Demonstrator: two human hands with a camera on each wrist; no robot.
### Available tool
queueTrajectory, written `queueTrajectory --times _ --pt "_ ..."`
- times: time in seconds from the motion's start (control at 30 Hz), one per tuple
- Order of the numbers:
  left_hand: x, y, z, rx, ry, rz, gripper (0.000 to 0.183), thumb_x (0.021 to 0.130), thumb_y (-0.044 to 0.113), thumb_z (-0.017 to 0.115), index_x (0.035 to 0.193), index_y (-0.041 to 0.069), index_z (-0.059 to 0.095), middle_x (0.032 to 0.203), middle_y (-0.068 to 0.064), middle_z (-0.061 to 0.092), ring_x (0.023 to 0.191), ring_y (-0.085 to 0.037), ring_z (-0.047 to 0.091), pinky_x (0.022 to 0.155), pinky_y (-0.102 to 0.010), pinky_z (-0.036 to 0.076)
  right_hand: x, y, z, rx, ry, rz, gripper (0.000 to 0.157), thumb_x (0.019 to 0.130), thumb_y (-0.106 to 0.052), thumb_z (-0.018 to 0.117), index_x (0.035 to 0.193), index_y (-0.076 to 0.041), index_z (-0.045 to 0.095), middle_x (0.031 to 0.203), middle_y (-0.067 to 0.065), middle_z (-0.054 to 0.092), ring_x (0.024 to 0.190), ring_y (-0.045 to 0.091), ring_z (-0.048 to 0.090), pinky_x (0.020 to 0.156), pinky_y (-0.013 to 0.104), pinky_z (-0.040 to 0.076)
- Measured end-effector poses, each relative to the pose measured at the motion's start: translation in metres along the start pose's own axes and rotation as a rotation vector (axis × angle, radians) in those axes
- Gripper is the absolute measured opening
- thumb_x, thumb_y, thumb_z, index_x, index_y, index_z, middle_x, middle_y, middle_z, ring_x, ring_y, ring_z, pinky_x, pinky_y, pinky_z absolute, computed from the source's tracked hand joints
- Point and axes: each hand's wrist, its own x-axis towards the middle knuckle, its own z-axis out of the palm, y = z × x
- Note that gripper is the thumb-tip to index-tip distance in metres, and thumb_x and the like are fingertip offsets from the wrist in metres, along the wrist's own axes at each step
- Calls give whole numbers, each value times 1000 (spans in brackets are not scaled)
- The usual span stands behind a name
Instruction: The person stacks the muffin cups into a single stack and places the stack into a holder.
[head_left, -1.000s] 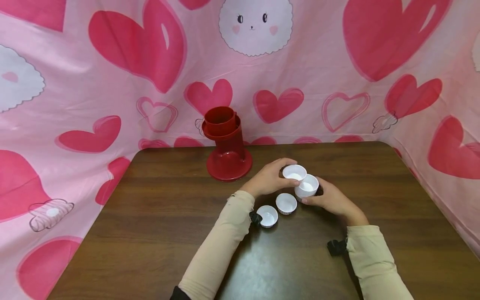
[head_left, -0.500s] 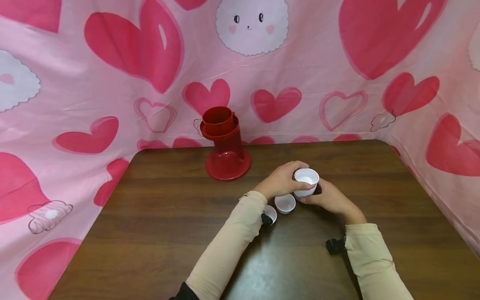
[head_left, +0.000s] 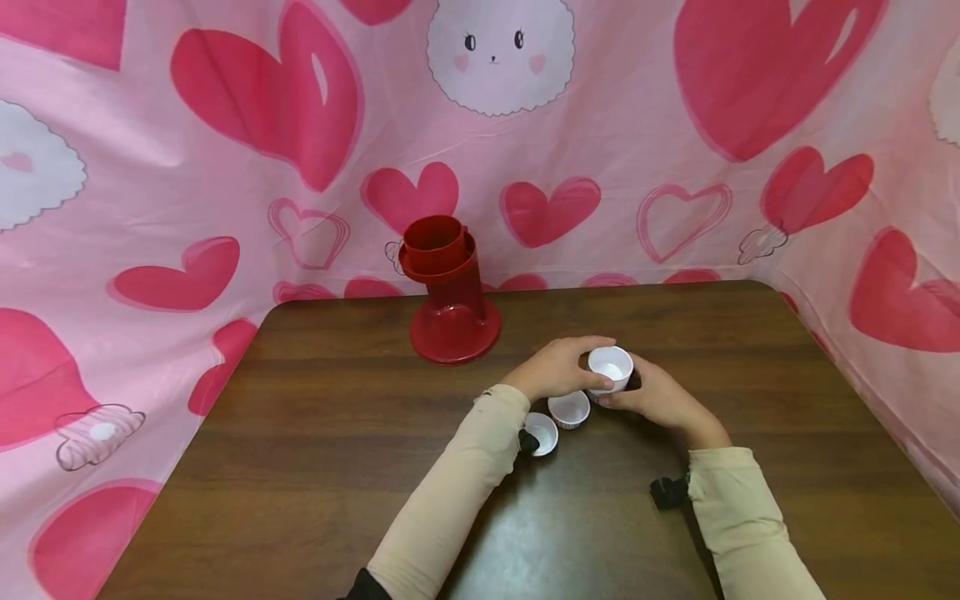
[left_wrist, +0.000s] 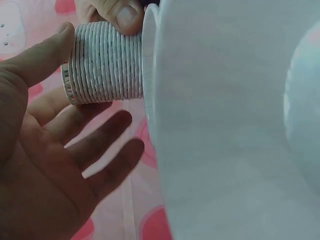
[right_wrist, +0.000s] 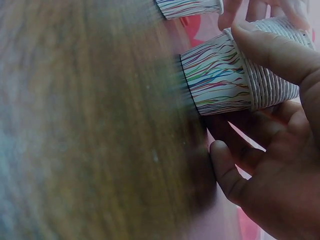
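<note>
A stack of nested white paper cups (head_left: 611,365) stands upright on the table, its many rims forming ridges in the left wrist view. My left hand (head_left: 558,367) holds the stack near its top rim between thumb and index finger, the other fingers spread. Lower down, my right hand (head_left: 666,402) curls its thumb and fingers round the same stack. Coloured wavy lines mark the lowest cup (right_wrist: 217,75) in the right wrist view. Two more paper cups stand mouth up nearby: one cup (head_left: 568,409) beside the stack, another cup (head_left: 545,432) by my left wrist.
A red plastic stand (head_left: 455,329) with a round base and a cylindrical top stands at the back of the brown wooden table (head_left: 337,433). A pink heart-print cloth (head_left: 480,133) hangs behind the table and along its sides.
My left hand has moved right and brought its upper cups from beside the stack onto it, then lowered them into it. The right hand stays at the stack.
</note>
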Motion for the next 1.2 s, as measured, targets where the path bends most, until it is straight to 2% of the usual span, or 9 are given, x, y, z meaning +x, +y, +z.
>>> queueTrajectory --times 0.23,0.4,0.5,0.6,0.73,0.93,1.03,1.13,1.2 --pt "2 7 -3 49 24 -15 61 88 30 81 144 18 59 138 2 61 124 -11 54 99 -25 42 0 -5 -3 -10 -1 -16 64 84 -14 83 135 7 51 120 17 63 104 26 57 90 40 48" --pt "2 17 -4 160 -23 -65 62 90 36 78 147 23 56 141 4 59 126 -13 54 99 -29 43 -1 -2 -4 -34 8 2 66 84 -16 84 137 6 51 119 16 64 103 25 58 88 37 48" --pt "-3 19 -6 244 -50 -76 64 92 39 74 151 25 51 143 5 57 126 -14 55 100 -32 45 -2 1 -3 -38 2 9 67 84 -18 84 137 7 51 118 16 64 103 25 58 88 36 48" --pt "-17 19 -10 258 -46 -81 67 94 40 71 154 25 45 147 5 53 129 -14 53 105 -36 43 -1 2 -1 -26 -9 17 67 85 -18 83 137 7 50 119 16 64 104 25 59 90 37 48" --pt "-45 19 -17 261 -5 -109 72 94 44 71 155 19 41 150 1 50 133 -17 51 108 -46 40 0 0 0 -20 -11 24 68 85 -18 83 137 8 49 118 16 65 105 26 59 92 41 48" --pt "-86 20 -13 408 25 -205 88 84 55 77 151 8 44 142 -10 56 129 -28 54 102 -55 43 1 -5 1 -19 8 27 67 83 -16 84 135 9 50 115 16 66 104 26 60 91 44 48" --pt "-100 19 -4 510 38 -279 87 78 60 80 139 4 53 129 -12 63 118 -30 60 93 -51 48 1 -6 2 -25 8 26 67 83 -16 85 135 9 51 114 15 66 104 25 60 92 43 47" --pt "-109 19 5 589 64 -336 78 74 62 83 121 3 61 105 -11 66 97 -30 66 76 -44 53 0 -5 2 -32 5 29 67 83 -16 85 135 9 51 114 14 66 104 25 59 93 43 46" --pt "-112 19 11 613 77 -360 73 71 61 85 110 5 61 93 -9 64 85 -29 68 65 -41 52 0 -5 2 -36 6 33 68 83 -16 85 135 9 50 115 15 66 104 25 59 93 42 46"
